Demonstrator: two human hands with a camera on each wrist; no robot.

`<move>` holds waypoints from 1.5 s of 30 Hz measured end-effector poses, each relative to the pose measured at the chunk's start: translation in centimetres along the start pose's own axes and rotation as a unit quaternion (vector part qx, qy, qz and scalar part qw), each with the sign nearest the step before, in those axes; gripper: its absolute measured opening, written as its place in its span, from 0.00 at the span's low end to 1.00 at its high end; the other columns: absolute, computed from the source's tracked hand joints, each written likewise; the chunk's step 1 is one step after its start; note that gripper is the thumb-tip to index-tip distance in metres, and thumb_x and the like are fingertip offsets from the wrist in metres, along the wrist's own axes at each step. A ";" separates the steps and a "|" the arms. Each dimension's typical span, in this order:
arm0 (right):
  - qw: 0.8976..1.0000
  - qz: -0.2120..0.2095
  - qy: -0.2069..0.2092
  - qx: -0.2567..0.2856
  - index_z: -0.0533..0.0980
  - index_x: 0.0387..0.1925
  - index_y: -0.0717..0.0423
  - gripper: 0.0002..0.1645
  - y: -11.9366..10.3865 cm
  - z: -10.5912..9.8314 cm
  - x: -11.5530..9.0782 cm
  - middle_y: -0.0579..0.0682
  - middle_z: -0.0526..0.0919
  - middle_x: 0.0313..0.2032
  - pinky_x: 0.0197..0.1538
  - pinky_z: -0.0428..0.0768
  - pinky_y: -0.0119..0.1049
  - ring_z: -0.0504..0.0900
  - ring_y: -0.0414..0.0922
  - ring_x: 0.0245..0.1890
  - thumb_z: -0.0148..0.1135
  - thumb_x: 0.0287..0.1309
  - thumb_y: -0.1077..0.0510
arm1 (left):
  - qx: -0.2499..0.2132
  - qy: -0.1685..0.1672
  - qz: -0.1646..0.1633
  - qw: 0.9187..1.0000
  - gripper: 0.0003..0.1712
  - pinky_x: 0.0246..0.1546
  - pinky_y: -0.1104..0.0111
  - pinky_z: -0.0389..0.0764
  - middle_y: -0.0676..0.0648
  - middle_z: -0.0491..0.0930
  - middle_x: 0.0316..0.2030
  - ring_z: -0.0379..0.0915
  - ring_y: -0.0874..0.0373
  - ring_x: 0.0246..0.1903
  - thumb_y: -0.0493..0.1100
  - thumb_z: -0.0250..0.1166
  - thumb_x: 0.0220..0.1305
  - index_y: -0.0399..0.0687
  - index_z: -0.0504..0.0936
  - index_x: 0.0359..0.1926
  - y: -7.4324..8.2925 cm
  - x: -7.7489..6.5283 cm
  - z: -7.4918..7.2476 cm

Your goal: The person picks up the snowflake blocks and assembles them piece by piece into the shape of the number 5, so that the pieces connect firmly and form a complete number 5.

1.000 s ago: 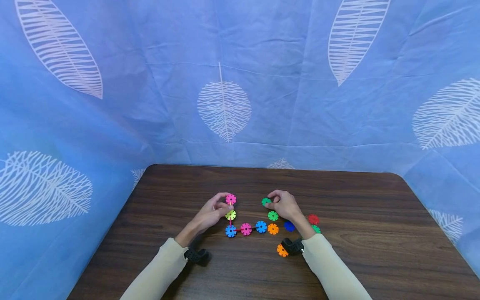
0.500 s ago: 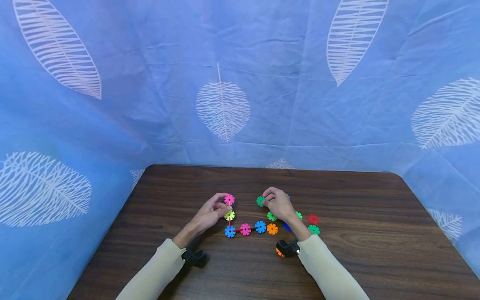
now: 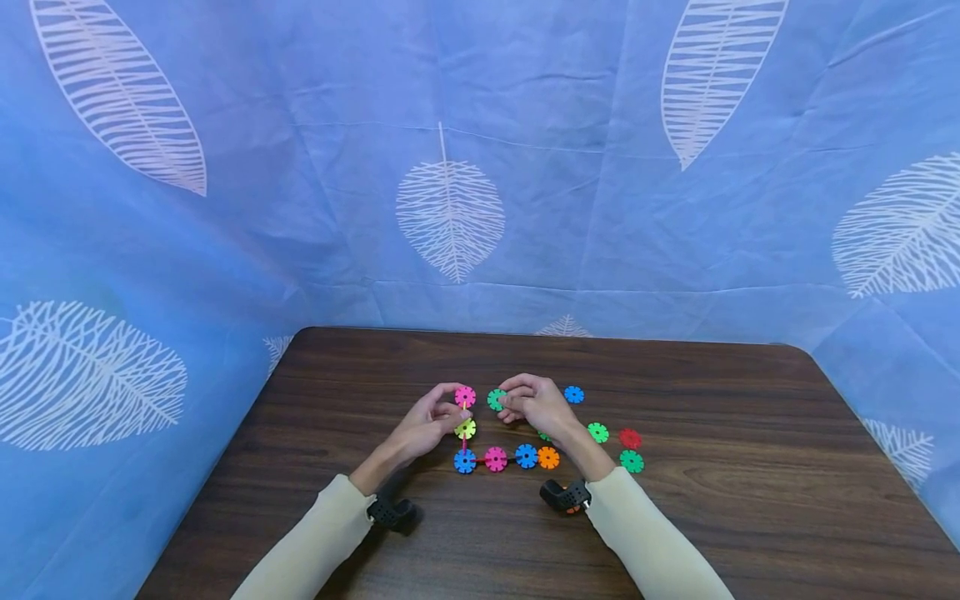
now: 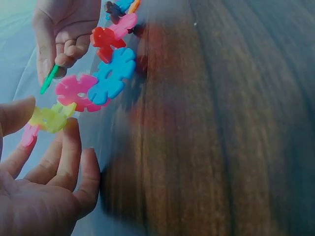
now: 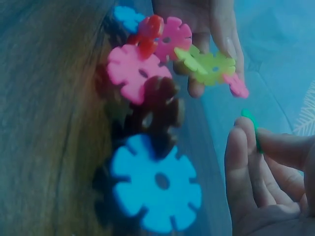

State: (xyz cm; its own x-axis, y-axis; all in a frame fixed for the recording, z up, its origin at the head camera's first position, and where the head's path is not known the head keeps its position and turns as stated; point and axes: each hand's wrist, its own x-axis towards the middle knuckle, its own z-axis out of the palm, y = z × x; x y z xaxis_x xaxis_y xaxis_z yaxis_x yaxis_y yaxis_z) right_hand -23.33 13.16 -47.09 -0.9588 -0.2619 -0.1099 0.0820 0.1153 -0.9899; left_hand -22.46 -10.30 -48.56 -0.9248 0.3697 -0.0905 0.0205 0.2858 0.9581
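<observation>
My left hand [image 3: 422,429] pinches the yellow snowflake disc [image 4: 51,118] near the end of an L-shaped chain of notched plastic discs. A pink disc [image 3: 465,397] stands at the chain's far end, fingertips beside it. From the yellow disc the chain runs down to a blue disc [image 3: 465,461], then right through a pink disc [image 3: 496,459], a brown disc [image 5: 155,115] and another blue disc [image 5: 157,182]. My right hand [image 3: 542,408] pinches a green disc [image 3: 497,400], seen edge-on in both wrist views. The green disc is close to the pink end disc, apart from it.
An orange disc [image 3: 549,457] lies beside the chain's right end; whether it is joined, I cannot tell. Loose blue [image 3: 574,394], green [image 3: 597,432] and red [image 3: 630,438] discs lie to the right. An orange disc [image 3: 573,508] is partly hidden by the right wrist strap.
My right hand has carried the green disc leftward, toward the pink end disc. Loose discs on the right have come into view. My left hand has stayed nearly still, holding the chain.
</observation>
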 end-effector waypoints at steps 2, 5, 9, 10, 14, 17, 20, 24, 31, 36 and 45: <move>1.000 0.000 -0.004 0.004 0.75 0.51 0.66 0.12 -0.1 0.1 0.0 0.64 0.86 0.40 0.45 0.85 0.48 0.86 0.58 0.37 0.58 0.68 0.65 | -0.003 0.001 0.002 1.000 0.26 0.42 0.62 0.75 0.45 0.83 0.42 0.77 0.56 0.40 0.45 0.62 0.70 0.52 0.68 0.66 0.0 0.0 0.0; 1.000 -0.001 -0.011 0.010 0.76 0.52 0.66 0.13 -0.2 0.3 0.0 0.63 0.86 0.41 0.46 0.85 0.47 0.86 0.58 0.38 0.57 0.69 0.65 | -0.010 0.003 0.001 1.000 0.27 0.42 0.62 0.74 0.43 0.83 0.44 0.77 0.55 0.41 0.46 0.63 0.70 0.51 0.68 0.67 0.0 -0.1 0.1; 0.999 -0.007 -0.028 0.020 0.75 0.54 0.68 0.15 -0.2 0.4 0.2 0.63 0.86 0.42 0.47 0.84 0.46 0.86 0.58 0.40 0.56 0.69 0.65 | -0.021 0.002 0.002 1.000 0.26 0.45 0.62 0.76 0.41 0.82 0.48 0.78 0.55 0.44 0.45 0.63 0.69 0.51 0.68 0.66 0.2 -0.2 0.2; 0.999 -0.009 -0.033 0.020 0.75 0.55 0.68 0.16 -0.2 0.4 0.2 0.64 0.86 0.42 0.48 0.84 0.47 0.86 0.58 0.41 0.56 0.69 0.65 | -0.023 0.001 0.003 1.000 0.26 0.46 0.62 0.76 0.40 0.82 0.49 0.78 0.55 0.44 0.45 0.63 0.70 0.50 0.69 0.66 0.3 -0.2 0.2; 0.999 -0.004 -0.046 0.024 0.74 0.57 0.69 0.18 -0.1 0.4 0.2 0.69 0.83 0.46 0.51 0.83 0.49 0.86 0.55 0.41 0.57 0.68 0.65 | -0.035 -0.002 0.013 0.999 0.24 0.48 0.61 0.78 0.37 0.81 0.51 0.79 0.54 0.46 0.42 0.62 0.70 0.48 0.69 0.65 0.4 -0.2 0.3; 0.998 0.011 -0.051 0.046 0.74 0.58 0.70 0.19 0.0 0.4 0.3 0.70 0.83 0.47 0.51 0.83 0.46 0.87 0.52 0.40 0.57 0.68 0.65 | -0.035 0.000 0.015 0.999 0.24 0.49 0.60 0.79 0.37 0.81 0.51 0.80 0.53 0.46 0.41 0.62 0.70 0.48 0.69 0.65 0.3 -0.1 0.3; 0.995 0.024 -0.056 0.081 0.73 0.58 0.72 0.20 0.0 0.5 0.4 0.65 0.85 0.44 0.50 0.84 0.41 0.87 0.50 0.40 0.58 0.68 0.66 | -0.032 0.001 0.018 0.999 0.25 0.50 0.59 0.79 0.37 0.81 0.51 0.80 0.52 0.47 0.41 0.62 0.70 0.48 0.69 0.65 0.3 -0.1 0.3; 0.991 0.035 -0.057 0.119 0.73 0.59 0.74 0.21 -0.1 0.6 0.4 0.55 0.87 0.41 0.49 0.84 0.37 0.87 0.50 0.41 0.57 0.68 0.67 | -0.033 -0.003 0.025 0.999 0.26 0.50 0.59 0.79 0.36 0.80 0.52 0.80 0.49 0.48 0.40 0.62 0.70 0.46 0.67 0.66 0.3 -0.2 0.3; 0.985 0.062 -0.058 0.150 0.70 0.62 0.73 0.23 -0.5 0.5 0.0 0.54 0.86 0.45 0.52 0.82 0.36 0.86 0.49 0.46 0.55 0.69 0.66 | -0.038 -0.016 0.029 0.999 0.25 0.52 0.56 0.79 0.30 0.78 0.53 0.79 0.43 0.49 0.35 0.59 0.70 0.41 0.67 0.66 2.0 -1.0 0.1; 0.981 0.074 -0.053 0.171 0.69 0.63 0.74 0.24 -0.4 0.5 0.0 0.53 0.86 0.46 0.50 0.82 0.32 0.87 0.44 0.43 0.55 0.70 0.66 | -0.035 -0.012 0.041 0.998 0.25 0.51 0.58 0.79 0.32 0.79 0.53 0.79 0.45 0.49 0.36 0.60 0.71 0.43 0.67 0.66 1.4 -0.8 0.1; 0.979 0.077 -0.044 0.186 0.70 0.62 0.74 0.24 -0.4 0.8 -0.1 0.53 0.85 0.47 0.50 0.82 0.32 0.87 0.42 0.42 0.58 0.68 0.65 | -0.031 -0.009 0.045 0.998 0.26 0.52 0.55 0.79 0.35 0.80 0.53 0.80 0.50 0.48 0.42 0.62 0.70 0.48 0.68 0.66 0.2 -0.3 0.0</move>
State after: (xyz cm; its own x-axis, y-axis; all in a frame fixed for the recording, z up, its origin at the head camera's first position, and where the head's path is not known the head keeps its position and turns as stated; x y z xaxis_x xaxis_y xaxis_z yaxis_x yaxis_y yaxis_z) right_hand -23.09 12.39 -46.74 -0.9019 -0.3515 -0.2509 0.3320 -0.1925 -0.9235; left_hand -22.19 -10.30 -48.31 -0.9131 0.4077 -0.0071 0.0794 0.1949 0.9776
